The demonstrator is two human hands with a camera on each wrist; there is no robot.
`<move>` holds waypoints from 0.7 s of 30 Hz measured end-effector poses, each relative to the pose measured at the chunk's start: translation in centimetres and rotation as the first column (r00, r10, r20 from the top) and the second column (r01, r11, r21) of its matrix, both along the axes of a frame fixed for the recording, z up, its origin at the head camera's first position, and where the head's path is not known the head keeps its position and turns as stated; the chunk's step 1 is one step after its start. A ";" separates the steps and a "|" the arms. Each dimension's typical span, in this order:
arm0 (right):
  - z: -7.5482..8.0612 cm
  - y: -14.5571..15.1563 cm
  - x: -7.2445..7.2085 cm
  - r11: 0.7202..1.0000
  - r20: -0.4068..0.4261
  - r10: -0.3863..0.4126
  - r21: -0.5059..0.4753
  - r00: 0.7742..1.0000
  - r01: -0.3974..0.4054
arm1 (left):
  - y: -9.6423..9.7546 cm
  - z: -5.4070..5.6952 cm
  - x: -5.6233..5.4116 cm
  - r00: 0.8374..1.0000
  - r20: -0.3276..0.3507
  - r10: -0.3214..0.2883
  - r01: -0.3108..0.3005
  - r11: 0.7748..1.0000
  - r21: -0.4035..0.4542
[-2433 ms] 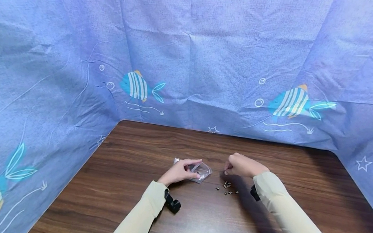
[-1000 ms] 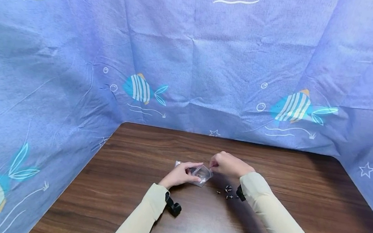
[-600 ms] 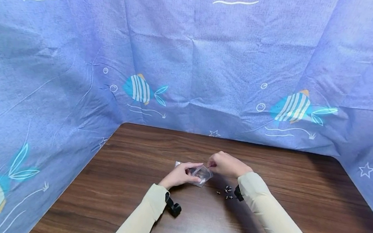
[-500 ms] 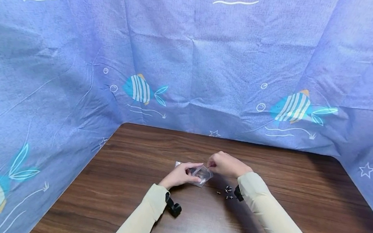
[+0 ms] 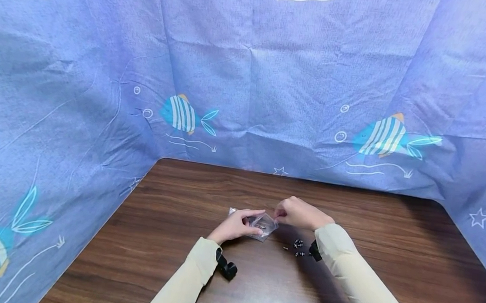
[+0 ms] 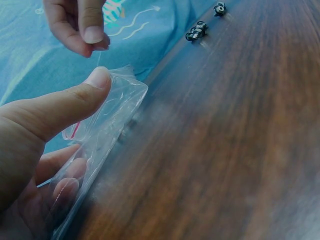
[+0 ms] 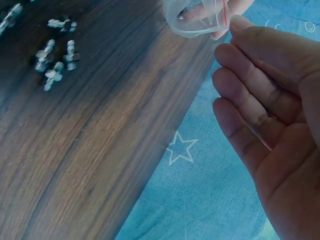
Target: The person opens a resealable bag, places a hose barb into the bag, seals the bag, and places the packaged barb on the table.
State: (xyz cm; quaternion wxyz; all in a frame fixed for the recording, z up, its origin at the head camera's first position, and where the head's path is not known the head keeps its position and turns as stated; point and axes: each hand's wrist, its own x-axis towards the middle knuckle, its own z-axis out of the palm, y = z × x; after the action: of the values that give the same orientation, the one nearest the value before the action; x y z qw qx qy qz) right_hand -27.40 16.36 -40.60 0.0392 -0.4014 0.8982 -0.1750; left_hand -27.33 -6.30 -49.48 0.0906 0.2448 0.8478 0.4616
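Note:
My left hand (image 5: 235, 226) holds a clear plastic zip bag (image 5: 267, 224) between thumb and fingers, its mouth spread toward the right. Some small metal pieces show inside it in the head view. In the left wrist view the bag (image 6: 107, 120) hangs below the thumb, and a red zip stripe shows. My right hand (image 5: 300, 213) is at the bag's right edge, fingers curled and thumb tip close to the index finger. Whether those fingertips pinch the rim or a small piece cannot be seen. Small metal screws (image 7: 55, 60) lie on the table below my right hand.
The dark wood-grain table (image 5: 162, 242) reaches back to a blue fish-print cloth (image 5: 288, 102), which hangs behind it and at both sides. A black strap-mounted camera (image 5: 226, 266) sits at the left wrist, another (image 5: 315, 250) at the right.
My right hand has come left from over the screws to the bag's edge, then shifted slightly back right. The left hand keeps its hold; pieces inside the bag show more clearly now.

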 end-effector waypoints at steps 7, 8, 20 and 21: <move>-0.4 1.4 0.3 1.000 0.069 -0.017 -0.004 0.997 0.017 | -0.1 0.0 -0.1 1.000 0.001 -0.006 0.006 1.000 0.002; -0.4 1.6 0.4 1.000 0.077 -0.023 -0.004 0.997 0.024 | -0.1 0.0 -0.1 1.000 0.000 -0.008 0.008 1.000 0.006; -1.2 4.2 1.1 0.998 0.098 -0.054 0.050 0.994 0.049 | -0.1 -0.1 -0.1 1.000 -0.002 -0.012 0.012 1.000 0.003; -1.3 4.4 1.2 0.997 0.101 -0.056 0.053 0.993 0.051 | -0.1 -0.1 -0.1 1.000 -0.002 -0.012 0.012 1.000 0.001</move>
State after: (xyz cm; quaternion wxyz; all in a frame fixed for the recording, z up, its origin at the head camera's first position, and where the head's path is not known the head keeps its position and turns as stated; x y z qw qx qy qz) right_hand -26.20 20.73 -41.95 0.0905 -0.3668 0.9095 -0.1736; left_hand -27.41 -6.38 -49.55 0.0925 0.2505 0.8461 0.4614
